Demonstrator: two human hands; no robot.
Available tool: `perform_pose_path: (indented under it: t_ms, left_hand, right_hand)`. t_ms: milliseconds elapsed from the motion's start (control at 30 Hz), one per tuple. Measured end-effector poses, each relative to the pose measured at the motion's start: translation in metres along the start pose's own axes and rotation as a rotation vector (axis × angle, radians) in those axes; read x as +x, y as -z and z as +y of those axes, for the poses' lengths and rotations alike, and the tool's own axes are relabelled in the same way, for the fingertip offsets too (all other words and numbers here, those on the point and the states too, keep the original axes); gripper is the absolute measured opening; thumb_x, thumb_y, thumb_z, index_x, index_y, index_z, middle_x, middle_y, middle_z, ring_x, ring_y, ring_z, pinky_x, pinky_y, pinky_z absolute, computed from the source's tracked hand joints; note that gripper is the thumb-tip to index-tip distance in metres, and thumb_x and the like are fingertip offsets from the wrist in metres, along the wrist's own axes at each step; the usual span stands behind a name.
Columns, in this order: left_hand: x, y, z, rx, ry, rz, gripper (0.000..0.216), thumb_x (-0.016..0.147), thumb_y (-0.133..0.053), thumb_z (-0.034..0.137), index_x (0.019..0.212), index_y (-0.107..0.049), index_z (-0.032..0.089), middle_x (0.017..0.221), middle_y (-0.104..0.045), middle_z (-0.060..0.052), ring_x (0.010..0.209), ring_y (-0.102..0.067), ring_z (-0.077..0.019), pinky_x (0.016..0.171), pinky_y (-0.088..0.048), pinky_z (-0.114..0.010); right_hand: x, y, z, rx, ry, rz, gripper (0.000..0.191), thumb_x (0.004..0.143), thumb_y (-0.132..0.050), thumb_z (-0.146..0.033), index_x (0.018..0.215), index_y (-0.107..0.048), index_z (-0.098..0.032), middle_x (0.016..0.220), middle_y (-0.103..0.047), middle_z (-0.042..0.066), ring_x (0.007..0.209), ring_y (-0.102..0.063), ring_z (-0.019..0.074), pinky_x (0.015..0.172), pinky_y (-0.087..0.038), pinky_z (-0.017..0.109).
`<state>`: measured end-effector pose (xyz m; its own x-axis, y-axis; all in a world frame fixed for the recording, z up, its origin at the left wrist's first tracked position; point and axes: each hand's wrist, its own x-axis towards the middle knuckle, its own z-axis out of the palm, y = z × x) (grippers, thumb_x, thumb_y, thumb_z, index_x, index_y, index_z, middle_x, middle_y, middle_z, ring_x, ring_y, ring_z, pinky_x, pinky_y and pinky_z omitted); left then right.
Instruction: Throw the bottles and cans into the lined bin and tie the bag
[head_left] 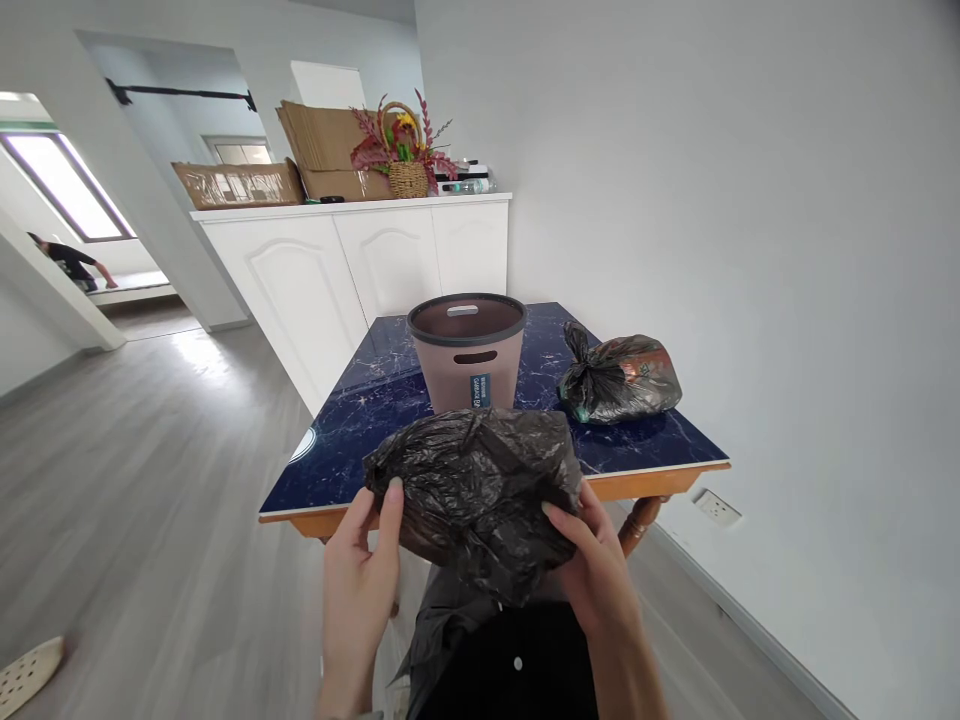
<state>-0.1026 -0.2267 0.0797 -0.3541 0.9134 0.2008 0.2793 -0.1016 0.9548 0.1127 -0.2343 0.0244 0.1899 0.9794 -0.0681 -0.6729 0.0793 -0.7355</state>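
A crumpled black garbage bag [480, 490] is stretched between my two hands, in front of the table's near edge. My left hand [364, 560] pinches its left side between thumb and fingers. On the opposite side my right hand [592, 550] grips the bag, thumb on top and fingertips partly hidden behind the plastic. Just beyond the bag a pinkish-brown trash can [469, 370] with a dark rim, cut-out handles and a blue label stands upright on the table; the bag covers its base from view.
The blue marble-patterned table [360, 400] holds a knotted, filled black bag [626, 380] at right. Behind are a white cabinet [300, 265], cardboard boxes [330, 140] and a flower basket [409, 178]. A wall runs along the right. Another person [71, 262] is in the far-left room.
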Motion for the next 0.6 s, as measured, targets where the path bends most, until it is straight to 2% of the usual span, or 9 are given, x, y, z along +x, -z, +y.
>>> perform_pose_path:
  t_ms: [100,200,367,467,533,600]
  left_hand:
    - [0.004,0.002,-0.008,-0.149,0.027,0.087,0.042,0.090,-0.079,0.063,0.107,-0.078,0.024,0.078,-0.071,-0.001,0.087,-0.073,-0.0255,0.070,-0.061,-0.029]
    - [0.006,0.003,-0.006,-0.339,0.075,0.143,0.041,0.093,-0.078,0.058,0.116,-0.078,0.024,0.089,-0.077,-0.004,0.097,-0.075,-0.0268,0.075,-0.063,-0.030]
    - [0.011,0.008,0.000,-0.560,0.207,0.190,0.038,0.095,-0.076,0.053,0.118,-0.078,0.023,0.108,-0.081,-0.005,0.109,-0.075,-0.0283,0.069,-0.062,-0.027]
    - [0.018,0.010,-0.002,-0.683,0.351,0.258,0.025,0.098,-0.073,0.044,0.107,-0.080,0.022,0.108,-0.083,-0.004,0.107,-0.076,-0.0256,0.067,-0.062,-0.024]
    - [0.021,0.009,-0.003,-0.752,0.454,0.317,0.015,0.097,-0.072,0.034,0.101,-0.080,0.022,0.105,-0.083,-0.003,0.105,-0.078,-0.0239,0.070,-0.063,-0.024]
    - [0.022,0.006,-0.003,-0.771,0.499,0.318,0.013,0.096,-0.072,0.030,0.100,-0.080,0.022,0.103,-0.084,-0.003,0.105,-0.079,-0.0247,0.076,-0.066,-0.027]
  right_hand:
    - [0.004,0.005,-0.002,0.000,0.028,0.044,0.066,0.077,-0.094,-0.039,0.139,-0.072,-0.036,0.141,-0.075,0.006,0.130,-0.070,0.0341,0.111,-0.055,0.052]
    - [0.010,0.015,-0.001,0.023,0.070,0.101,0.063,0.078,-0.093,-0.038,0.138,-0.072,-0.034,0.140,-0.074,0.006,0.128,-0.070,0.0317,0.113,-0.054,0.050]
    - [0.022,0.032,0.003,0.081,0.096,0.222,0.057,0.084,-0.089,-0.041,0.137,-0.070,-0.036,0.117,-0.077,-0.001,0.119,-0.072,0.0214,0.107,-0.056,0.036]
    - [0.025,0.034,0.006,0.053,-0.015,0.138,0.058,0.091,-0.081,-0.056,0.144,-0.066,-0.038,0.127,-0.077,0.002,0.127,-0.070,0.0246,0.102,-0.060,0.039]
    - [0.023,0.030,0.008,0.023,-0.140,-0.005,0.064,0.094,-0.073,-0.068,0.149,-0.063,-0.038,0.134,-0.076,0.006,0.130,-0.071,0.0295,0.100,-0.062,0.046]
    - [0.018,0.025,0.011,0.006,-0.220,-0.133,0.069,0.092,-0.074,-0.071,0.150,-0.064,-0.036,0.133,-0.078,0.009,0.129,-0.072,0.0325,0.102,-0.061,0.051]
